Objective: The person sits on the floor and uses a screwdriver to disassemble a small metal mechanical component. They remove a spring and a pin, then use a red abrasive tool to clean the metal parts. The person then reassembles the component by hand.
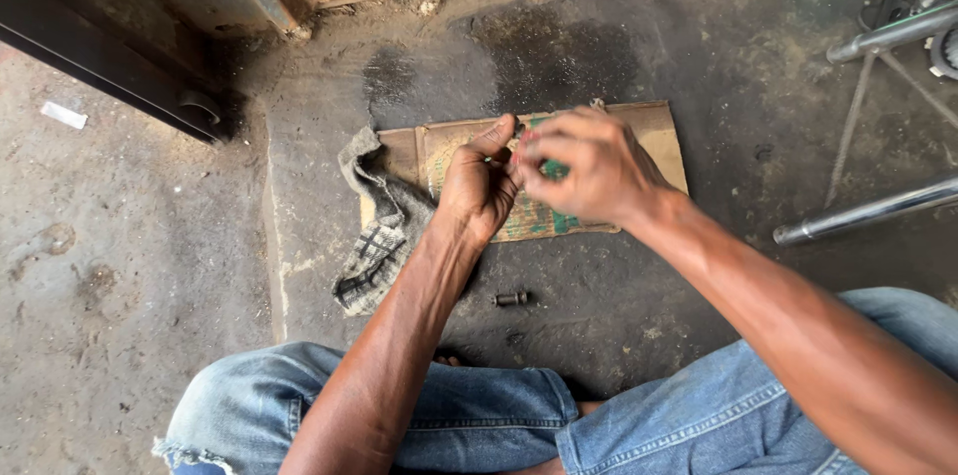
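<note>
Head view: left hand [477, 186] and right hand [589, 164] meeting, fingers pinched narrow on something too small to tell, above flat brown cardboard sheet [654, 136]; checked grey rag [374, 245] over its left edge.

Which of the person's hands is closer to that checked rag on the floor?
The left. The left hand hovers just to the right of the checked rag, nearly over its edge. The right hand is farther right, over the flattened cardboard.
</note>
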